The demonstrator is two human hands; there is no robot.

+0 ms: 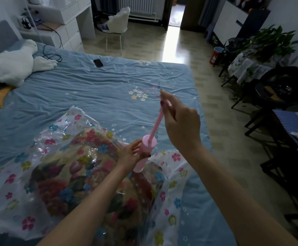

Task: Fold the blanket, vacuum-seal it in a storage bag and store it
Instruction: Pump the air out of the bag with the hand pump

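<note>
Left hand (133, 153) grips the pink pump cylinder (145, 153) on the bag; your right hand (178, 119) pinches the plunger handle (163, 103), drawn up.

Your floral blanket (84, 174) lies folded inside the flower-printed vacuum storage bag (17, 183) on the blue bed sheet (91, 86). Folding and bagging look done; the bag still looks puffy, so pumping and storing remain.
</note>
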